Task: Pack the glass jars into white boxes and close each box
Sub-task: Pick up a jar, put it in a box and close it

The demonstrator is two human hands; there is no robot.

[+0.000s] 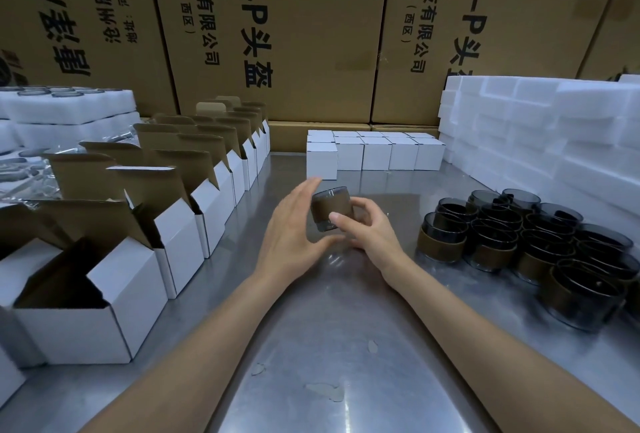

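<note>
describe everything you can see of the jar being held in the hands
The held jar is a short, round vessel of dark smoky glass with a brown band wrapped around its middle, leaving a clear strip at the rim and base. It is upright or slightly tilted above the metal table, in the middle of the scene. The right hand grips it, thumb on the band, fingers curled behind. The left hand is open, fingers straight beside its left side; contact there cannot be told.

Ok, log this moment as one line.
stage: jar picked | right hand: grips glass jar | left hand: open beside jar | open white boxes: left, unfilled | closed boxes: rear
</note>
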